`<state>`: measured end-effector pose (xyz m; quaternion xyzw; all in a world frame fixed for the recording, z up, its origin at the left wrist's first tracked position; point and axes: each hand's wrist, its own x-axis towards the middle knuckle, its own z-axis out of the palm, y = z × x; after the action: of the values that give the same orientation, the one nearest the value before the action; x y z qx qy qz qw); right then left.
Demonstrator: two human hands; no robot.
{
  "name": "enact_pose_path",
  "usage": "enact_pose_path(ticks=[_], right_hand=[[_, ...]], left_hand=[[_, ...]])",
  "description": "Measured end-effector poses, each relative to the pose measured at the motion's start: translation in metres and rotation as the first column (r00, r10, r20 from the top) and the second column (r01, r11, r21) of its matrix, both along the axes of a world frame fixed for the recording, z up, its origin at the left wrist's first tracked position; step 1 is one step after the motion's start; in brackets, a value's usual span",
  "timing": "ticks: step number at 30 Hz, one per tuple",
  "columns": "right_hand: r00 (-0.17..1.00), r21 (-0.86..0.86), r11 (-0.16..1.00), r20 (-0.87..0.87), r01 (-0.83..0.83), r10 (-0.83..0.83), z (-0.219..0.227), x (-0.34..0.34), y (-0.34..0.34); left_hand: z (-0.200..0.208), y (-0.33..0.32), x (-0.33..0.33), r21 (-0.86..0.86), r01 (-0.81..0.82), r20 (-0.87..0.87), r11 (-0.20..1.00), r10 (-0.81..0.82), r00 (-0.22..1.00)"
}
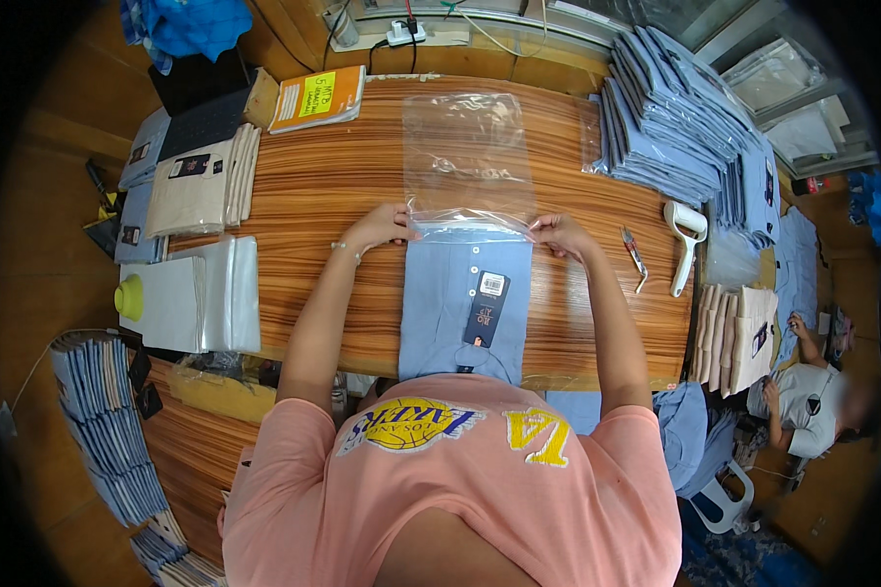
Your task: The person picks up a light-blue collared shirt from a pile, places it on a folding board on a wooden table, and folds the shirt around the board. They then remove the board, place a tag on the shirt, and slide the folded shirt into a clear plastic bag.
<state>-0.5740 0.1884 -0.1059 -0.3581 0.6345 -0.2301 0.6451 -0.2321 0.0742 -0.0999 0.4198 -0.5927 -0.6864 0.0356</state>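
Head view: a folded light-blue button shirt (465,308) with a dark hang tag lies at the table's 6 o'clock edge, collar toward 12 o'clock. The left hand (382,227) and right hand (558,233) each pinch a corner of the mouth of a clear plastic sleeve bag (468,157), which stretches flat toward 12 o'clock on the striped wooden table (333,186). Judged step: bagging just begun. The next move calls for an evenly spread opening. A white lint roller (685,245) rests at 3 o'clock.
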Motion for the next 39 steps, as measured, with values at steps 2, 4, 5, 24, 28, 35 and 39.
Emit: enact_pose_path(ticks=[2,4,5,24,28,35,39], right_hand=[[0.997,0.026,0.997,0.048,-0.066,0.065,-0.004,-0.009,0.005],[0.99,0.056,0.992,0.09,-0.117,0.112,-0.006,-0.012,0.009],[0.986,0.074,0.988,0.109,-0.135,0.126,-0.006,-0.012,0.011],[0.933,0.213,0.955,0.335,-0.207,0.128,0.009,0.04,0.099],[0.941,0.197,0.966,0.323,-0.169,0.099,-0.003,0.049,0.134],[0.944,0.221,0.97,0.329,-0.101,0.024,0.0,0.075,0.197],[0.968,0.186,0.98,0.221,0.077,-0.118,-0.003,0.076,0.195]], left_hand=[[0.008,0.002,-0.003,-0.015,0.009,0.027,1.0,-0.008,1.0],[0.012,0.003,-0.003,0.01,0.026,0.046,1.0,-0.026,0.999],[0.013,0.003,-0.001,0.044,0.038,0.05,0.998,-0.04,0.998],[-0.01,0.092,0.05,0.204,0.119,-0.012,0.972,-0.119,0.993],[-0.004,0.122,0.054,0.22,0.084,0.025,0.972,-0.092,0.995],[-0.007,0.189,0.077,0.229,-0.021,0.0,0.973,0.022,1.0],[0.01,0.18,0.074,0.181,-0.122,0.126,0.976,0.1,0.987]])
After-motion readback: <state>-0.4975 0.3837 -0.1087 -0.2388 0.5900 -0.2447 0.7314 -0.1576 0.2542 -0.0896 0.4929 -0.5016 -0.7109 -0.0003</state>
